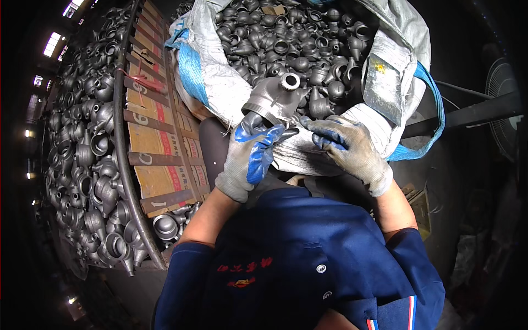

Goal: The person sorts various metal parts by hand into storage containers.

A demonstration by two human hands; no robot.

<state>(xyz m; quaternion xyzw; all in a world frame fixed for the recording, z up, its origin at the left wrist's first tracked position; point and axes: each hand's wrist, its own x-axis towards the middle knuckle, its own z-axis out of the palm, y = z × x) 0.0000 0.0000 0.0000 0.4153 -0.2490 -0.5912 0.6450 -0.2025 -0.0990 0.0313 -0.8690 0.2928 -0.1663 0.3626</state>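
A grey cast metal housing [269,93] with a round open collar and a short spout is held up over the near edge of a large white woven sack [209,77]. My left hand [250,154], in a grey knit glove with blue coating, grips the housing by its lower rim. On the other side my right hand [349,146], gloved the same way, has its fingers curled in, their tips close to the housing's lower right edge. Whether they pinch something small there is hidden. Beyond, the sack holds many similar castings [281,46].
A metal-framed crate [121,121] with cardboard-lined slats stands at the left, heaped with more castings [99,143]. Blue straps [437,110] loop off the sack. A dark bar [462,117] and a fan [503,93] are at the right.
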